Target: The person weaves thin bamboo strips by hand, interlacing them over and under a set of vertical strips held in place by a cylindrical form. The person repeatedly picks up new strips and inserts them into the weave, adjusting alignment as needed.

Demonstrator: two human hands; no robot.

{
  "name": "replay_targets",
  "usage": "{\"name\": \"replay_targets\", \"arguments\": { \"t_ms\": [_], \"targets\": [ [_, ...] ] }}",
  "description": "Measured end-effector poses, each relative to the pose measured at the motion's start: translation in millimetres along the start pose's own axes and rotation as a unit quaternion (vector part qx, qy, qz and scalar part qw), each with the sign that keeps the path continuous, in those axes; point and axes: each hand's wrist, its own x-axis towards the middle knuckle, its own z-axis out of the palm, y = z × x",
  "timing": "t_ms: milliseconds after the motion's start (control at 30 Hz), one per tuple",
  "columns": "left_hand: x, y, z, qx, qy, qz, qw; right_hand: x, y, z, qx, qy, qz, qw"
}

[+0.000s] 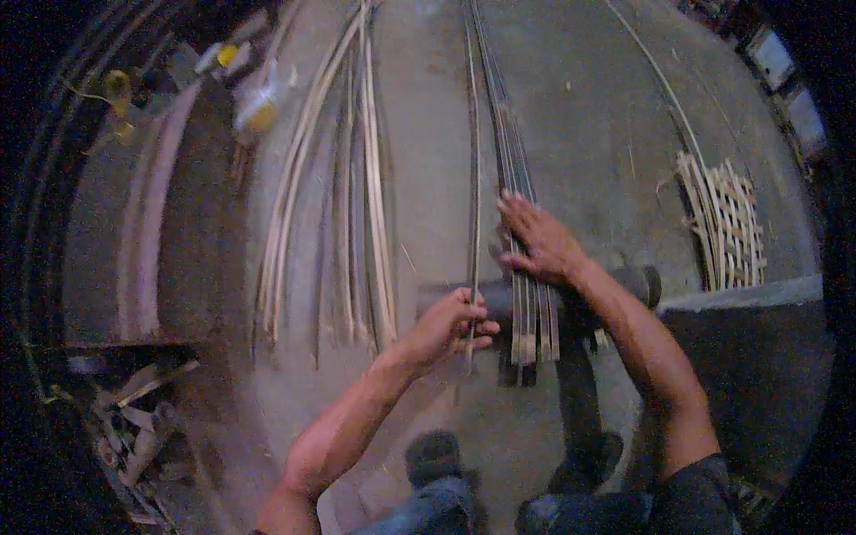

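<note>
My left hand (450, 325) is closed around the near end of a long thin strip (475, 169), which looks like split bamboo or cane and runs away from me along the floor. To its right, my right hand (542, 239) rests palm down, fingers stretched, on a bundle of similar strips (526, 323). The bundle's near ends lie side by side over a dark pipe-like cylinder (637, 285) that crosses in front of my legs. Picture blur hides the exact finger contact.
Loose pale strips (374, 196) lie on the floor at the left. A woven lattice piece (731, 218) lies at the right, behind a dark panel (749, 339). Scraps (138, 432) are heaped at the lower left, near a brown board (192, 205). My shoe (434, 456) shows below.
</note>
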Motion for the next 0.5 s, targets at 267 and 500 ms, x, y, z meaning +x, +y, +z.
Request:
{"name": "replay_targets", "arguments": {
  "t_ms": [267, 500],
  "targets": [
    [-15, 69, 16, 0.105, 0.214, 0.244, 0.940, -4, -6, -11, -0.050, -0.017, 0.024, 0.998],
    [-23, 92, -133, 0.463, 0.386, 0.309, 0.735, -7, -12, 1, -0.044, -0.006, 0.011, 0.999]
  ]
}}
